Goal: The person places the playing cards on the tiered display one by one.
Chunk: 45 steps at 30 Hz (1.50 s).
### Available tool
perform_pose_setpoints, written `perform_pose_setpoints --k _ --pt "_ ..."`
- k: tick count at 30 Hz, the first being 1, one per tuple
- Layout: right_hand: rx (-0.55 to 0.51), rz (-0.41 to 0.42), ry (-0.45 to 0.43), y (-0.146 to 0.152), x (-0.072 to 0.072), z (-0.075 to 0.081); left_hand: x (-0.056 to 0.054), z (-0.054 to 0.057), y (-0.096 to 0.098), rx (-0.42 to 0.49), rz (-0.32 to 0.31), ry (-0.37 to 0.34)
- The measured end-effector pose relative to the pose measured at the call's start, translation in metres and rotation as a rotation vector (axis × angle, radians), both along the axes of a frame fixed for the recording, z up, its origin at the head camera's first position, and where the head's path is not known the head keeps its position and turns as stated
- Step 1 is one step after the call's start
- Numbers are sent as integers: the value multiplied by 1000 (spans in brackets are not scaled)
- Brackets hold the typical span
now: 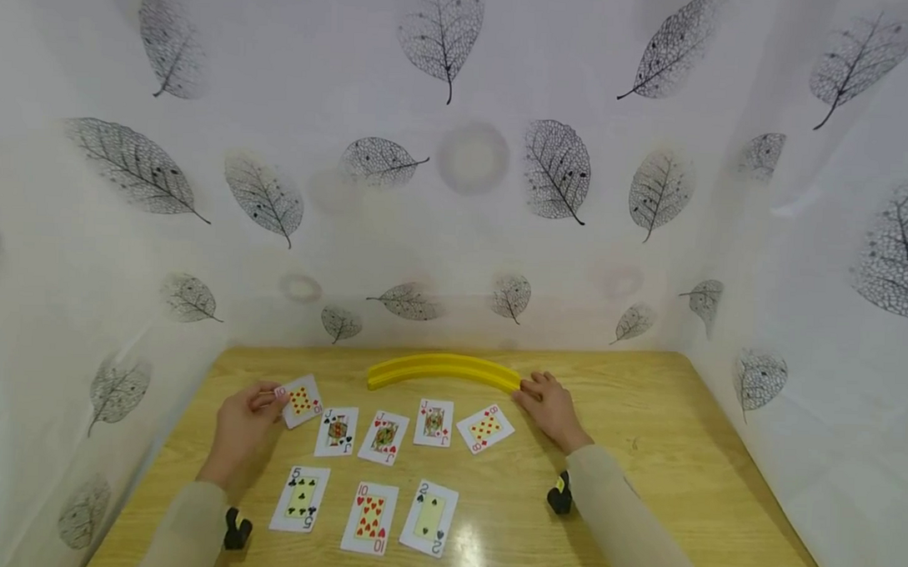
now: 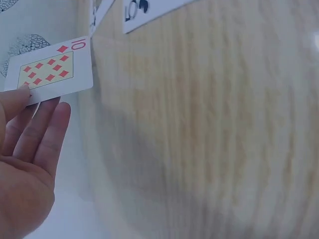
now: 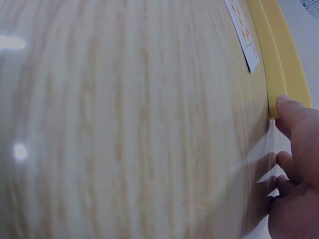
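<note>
Toward the left side, holding the ten of diamonds (image 1: pixel 300 402) in the left hand (image 1: pixel 242 429), thumb over the face, fingers behind, with little gap beyond the card's thickness. Tilted, just beside the black-suited jack (image 1: pixel 336 432); cannot tell whether clear of the table (image 1: pixel 687 475). Close to the left table edge there, so with scant room outward. Next, lying flat nearer: the five of clubs (image 1: pixel 300 499), ten of hearts (image 1: pixel 371 518) and two of spades (image 1: pixel 428 519). Farther, in a row: the jack of hearts (image 1: pixel 383 437), a red jack (image 1: pixel 433 423) and the eight of diamonds (image 1: pixel 486 428). Behind these, near the far edge, the yellow curved strip (image 1: pixel 443 368), pinched at its right end by the right hand (image 1: pixel 554 414). Probably midway through handling one card while steadying the strip; likely to call next for raising the card over the row, rightward. Toward the right edge, ample room.
</note>
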State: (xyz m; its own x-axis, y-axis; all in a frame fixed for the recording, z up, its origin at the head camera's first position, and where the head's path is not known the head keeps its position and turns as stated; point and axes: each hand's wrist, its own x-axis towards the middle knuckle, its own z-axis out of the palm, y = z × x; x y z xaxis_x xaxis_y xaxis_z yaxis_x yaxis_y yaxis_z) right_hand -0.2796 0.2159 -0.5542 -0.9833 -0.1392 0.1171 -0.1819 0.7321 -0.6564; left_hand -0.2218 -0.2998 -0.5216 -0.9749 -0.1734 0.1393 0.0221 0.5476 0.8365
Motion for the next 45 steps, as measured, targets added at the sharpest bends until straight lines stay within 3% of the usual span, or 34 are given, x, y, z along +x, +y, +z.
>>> perform_pose_setpoints --k 6,15,26,35,42,45 --pt "-12 -4 1 1 -1 0 -9 8 9 -3 -13 81" --pt "-15 -11 15 0 -3 -3 -21 20 46 25 -33 134" --pt "-44 -15 22 -1 -3 -4 -34 27 91 132 -72 102" --pt "-53 -19 11 -1 -2 -3 -44 32 124 124 -133 99" --pt "-64 -26 15 -2 -2 -5 -54 32 142 45 -167 148" --pt "-59 -28 15 -1 -1 -5 -58 32 151 51 -192 152"
